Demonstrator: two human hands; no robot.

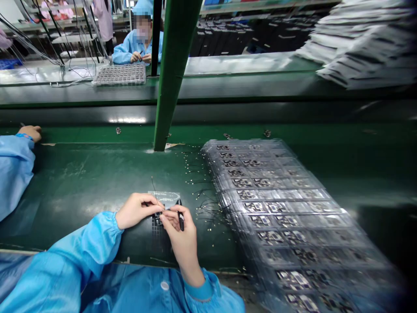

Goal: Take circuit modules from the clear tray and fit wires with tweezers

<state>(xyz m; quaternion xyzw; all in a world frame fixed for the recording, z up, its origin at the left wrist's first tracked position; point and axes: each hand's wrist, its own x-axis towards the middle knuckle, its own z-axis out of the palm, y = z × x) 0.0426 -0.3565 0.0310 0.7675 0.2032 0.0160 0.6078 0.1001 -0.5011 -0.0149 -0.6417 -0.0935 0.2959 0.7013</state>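
My left hand (138,211) is closed, thumb and fingers pinched at the upper left edge of a small dark circuit board (157,219). A thin black wire (153,186) rises from near its fingertips. Beside it my right hand (180,226) is closed round a slim black pen-like tool (181,221); its fingertips meet the board's right side and hide the tool's tip. Behind both hands a clear printed plastic piece (167,198) lies on the green bench (97,174).
Stacked clear trays (286,208) holding circuit boards fill the right side. Loose thin wires (205,202) lie along their left edge. A green post (172,78) stands ahead. A co-worker's sleeved arm (14,169) is at left; another person (140,43) sits opposite, near a tray (120,74).
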